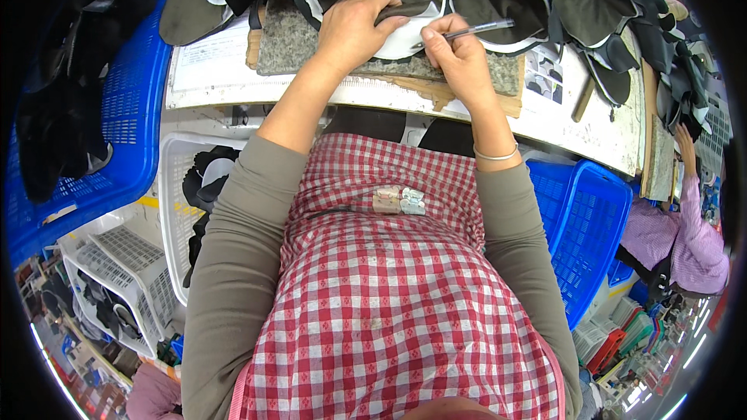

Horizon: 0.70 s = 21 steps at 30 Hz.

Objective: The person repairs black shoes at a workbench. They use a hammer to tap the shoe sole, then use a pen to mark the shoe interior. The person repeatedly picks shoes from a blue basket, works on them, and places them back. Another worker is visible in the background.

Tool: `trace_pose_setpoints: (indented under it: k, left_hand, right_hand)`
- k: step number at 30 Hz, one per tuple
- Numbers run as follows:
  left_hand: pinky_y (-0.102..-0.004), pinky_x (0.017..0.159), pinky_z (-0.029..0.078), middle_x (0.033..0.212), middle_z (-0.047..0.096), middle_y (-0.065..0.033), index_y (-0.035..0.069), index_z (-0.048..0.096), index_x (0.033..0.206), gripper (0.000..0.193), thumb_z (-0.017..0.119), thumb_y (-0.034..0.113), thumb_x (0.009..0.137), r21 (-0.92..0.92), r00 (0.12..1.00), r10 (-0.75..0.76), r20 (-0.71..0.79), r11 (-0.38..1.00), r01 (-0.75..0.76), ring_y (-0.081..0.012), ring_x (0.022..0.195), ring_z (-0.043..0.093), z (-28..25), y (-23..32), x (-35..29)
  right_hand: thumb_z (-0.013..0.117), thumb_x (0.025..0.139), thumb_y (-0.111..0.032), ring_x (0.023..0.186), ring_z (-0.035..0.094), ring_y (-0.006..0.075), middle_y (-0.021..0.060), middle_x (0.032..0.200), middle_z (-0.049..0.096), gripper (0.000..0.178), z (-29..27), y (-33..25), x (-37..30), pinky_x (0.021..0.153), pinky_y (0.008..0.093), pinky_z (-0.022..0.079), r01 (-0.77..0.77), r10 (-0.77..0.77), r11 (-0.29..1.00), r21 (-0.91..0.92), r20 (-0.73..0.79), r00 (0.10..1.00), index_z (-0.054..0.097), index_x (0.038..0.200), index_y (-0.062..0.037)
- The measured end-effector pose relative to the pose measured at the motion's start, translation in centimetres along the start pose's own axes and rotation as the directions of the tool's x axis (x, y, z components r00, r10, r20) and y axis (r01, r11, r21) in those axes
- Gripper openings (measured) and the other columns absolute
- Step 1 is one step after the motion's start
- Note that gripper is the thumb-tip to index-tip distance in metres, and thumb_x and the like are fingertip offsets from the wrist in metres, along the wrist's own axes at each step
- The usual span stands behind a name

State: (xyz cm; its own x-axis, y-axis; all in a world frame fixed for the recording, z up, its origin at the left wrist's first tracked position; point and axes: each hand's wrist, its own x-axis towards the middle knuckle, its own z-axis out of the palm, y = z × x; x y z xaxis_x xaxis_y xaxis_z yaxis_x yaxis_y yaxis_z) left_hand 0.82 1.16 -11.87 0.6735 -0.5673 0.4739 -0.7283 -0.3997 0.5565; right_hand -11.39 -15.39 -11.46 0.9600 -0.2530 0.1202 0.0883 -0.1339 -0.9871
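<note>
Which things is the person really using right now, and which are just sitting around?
In use:
left hand pressing down the dark and white fabric piece
right hand holding the pen
grey felt pad underneath

Just lying about:
pile of dark cut pieces
blue baskets
white basket

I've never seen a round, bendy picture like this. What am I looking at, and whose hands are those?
A small camera sits on a person's head and looks down, so you see their own arms and checked apron. Its wide lens bends the edges. The left hand presses a dark and white shoe piece flat on a grey felt pad on the workbench. The right hand holds a pen over it. More dark pieces are piled behind, and blue baskets stand on both sides. Another person's sleeve shows at right.
</note>
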Motion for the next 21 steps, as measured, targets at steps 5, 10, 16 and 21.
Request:
trace_pose_setpoints:
  k: [5,10,16,21]
  left_hand:
    - [-0.0408,0.083,0.055,0.097,0.066,-0.0022,0.014,0.073,0.104,0.028,0.08,0.032,0.083,0.01,1.0,0.0,0.007,1.0,0.0,-0.0256,0.098,0.067,0.2,-0.2,0.0]
    - [-0.0407,0.084,0.054,0.095,0.065,-0.0016,0.015,0.073,0.103,0.027,0.08,0.03,0.082,0.004,1.0,0.02,-0.013,1.0,-0.02,-0.0244,0.098,0.066,0.2,-0.2,-0.2]
    - [-0.0406,0.084,0.054,0.095,0.065,-0.0009,0.015,0.073,0.102,0.026,0.081,0.03,0.082,0.008,1.0,0.004,-0.003,1.0,-0.004,-0.0236,0.097,0.067,0.4,-0.5,-0.2]
    - [-0.0401,0.086,0.054,0.1,0.067,-0.0026,0.013,0.073,0.104,0.029,0.081,0.031,0.083,0.02,1.0,0.031,-0.002,0.999,-0.031,-0.0243,0.1,0.066,0.0,0.1,-0.3]
  right_hand:
    - [0.077,0.093,-0.02,0.061,0.057,0.0042,-0.0005,0.069,0.065,0.023,0.9,0.4,-0.3,0.056,0.0234,0.046,0.08,-0.117,0.964,-0.255,-0.134,0.984,0.061,0.088,-0.004]
    - [0.078,0.091,-0.023,0.061,0.063,0.0107,0.0052,0.071,0.07,0.026,1.3,0.4,-0.4,0.057,0.0271,0.049,0.152,-0.274,0.859,-0.49,-0.187,0.943,0.062,0.085,-0.0035]
    - [0.077,0.091,-0.022,0.061,0.063,0.0139,0.0066,0.071,0.069,0.024,1.1,0.9,-0.4,0.058,0.0299,0.05,0.162,-0.238,0.89,-0.427,-0.131,0.962,0.063,0.086,-0.0039]
    - [0.077,0.092,-0.021,0.062,0.059,0.0107,0.0043,0.07,0.067,0.024,0.8,1.0,-0.4,0.058,0.0284,0.048,0.137,-0.196,0.929,-0.344,-0.143,0.97,0.063,0.085,-0.0031]
